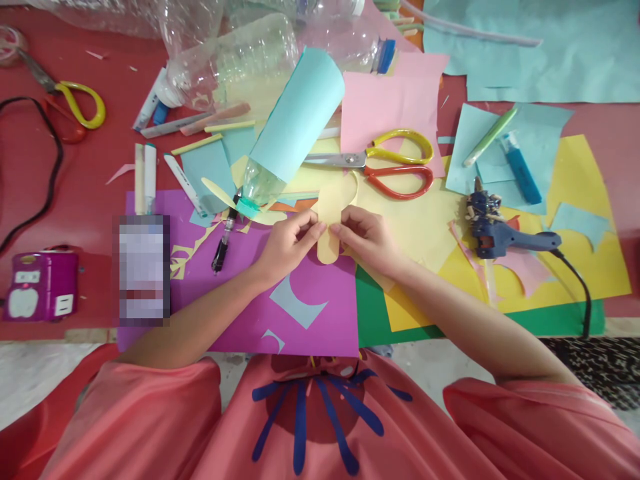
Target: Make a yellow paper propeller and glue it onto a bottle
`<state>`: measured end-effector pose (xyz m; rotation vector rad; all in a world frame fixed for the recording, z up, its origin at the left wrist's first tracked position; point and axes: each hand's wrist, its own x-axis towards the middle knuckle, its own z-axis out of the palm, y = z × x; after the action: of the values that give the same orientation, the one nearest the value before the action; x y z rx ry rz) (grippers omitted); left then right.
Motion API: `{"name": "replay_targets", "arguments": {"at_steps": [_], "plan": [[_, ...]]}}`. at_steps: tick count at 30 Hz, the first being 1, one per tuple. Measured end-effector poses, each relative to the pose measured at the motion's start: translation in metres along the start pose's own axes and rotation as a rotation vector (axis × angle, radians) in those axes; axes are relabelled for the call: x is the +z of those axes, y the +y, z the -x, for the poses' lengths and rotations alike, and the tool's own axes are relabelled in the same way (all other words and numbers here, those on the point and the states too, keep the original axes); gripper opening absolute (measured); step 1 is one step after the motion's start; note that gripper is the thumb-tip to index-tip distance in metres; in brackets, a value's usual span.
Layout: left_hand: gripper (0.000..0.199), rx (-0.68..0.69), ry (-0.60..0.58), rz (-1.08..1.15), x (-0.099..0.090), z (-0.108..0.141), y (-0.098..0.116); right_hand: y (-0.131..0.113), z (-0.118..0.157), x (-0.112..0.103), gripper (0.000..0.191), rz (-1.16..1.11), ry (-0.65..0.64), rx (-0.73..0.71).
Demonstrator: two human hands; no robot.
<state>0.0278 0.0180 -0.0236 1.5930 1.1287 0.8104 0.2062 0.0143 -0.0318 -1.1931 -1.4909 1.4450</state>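
A pale yellow paper strip [328, 245] with a rounded lower end is held between my two hands, in front of my chest. My left hand [295, 241] pinches its left edge between thumb and fingers. The right edge is pinched the same way by my right hand [367, 237]. Just beyond them lies a tilted plastic bottle wrapped in light blue paper [303, 113], its green cap [247, 207] toward me, with yellow paper petals around the cap. Scissors with yellow and red handles [399, 175] rest behind my right hand.
Clear plastic bottles [245, 57] lie at the back. Markers [185, 183], a black pen [223, 240] and a phone [145, 270] are at the left, beside a purple box [43, 285]. A blue glue gun [515, 239] with its cable sits at the right on coloured paper [590, 267].
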Motion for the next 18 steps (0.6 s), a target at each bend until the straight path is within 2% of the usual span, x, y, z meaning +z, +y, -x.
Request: {"name": "replay_targets", "arguments": {"at_steps": [7,14,18], "plan": [[0.048,0.028,-0.008,-0.044,0.0000,-0.0004,-0.0008,0.0019,0.0008,0.0003,0.037,-0.007,0.007,0.030],[0.047,-0.021,-0.017,0.012,0.0009,0.0007,-0.0022,-0.0011,0.0005,0.0006,0.046,-0.003,-0.021,0.000],[0.047,0.004,-0.002,0.009,0.0005,0.0013,-0.0039,0.0003,0.0015,0.0007,0.044,0.016,-0.033,-0.018]]}}
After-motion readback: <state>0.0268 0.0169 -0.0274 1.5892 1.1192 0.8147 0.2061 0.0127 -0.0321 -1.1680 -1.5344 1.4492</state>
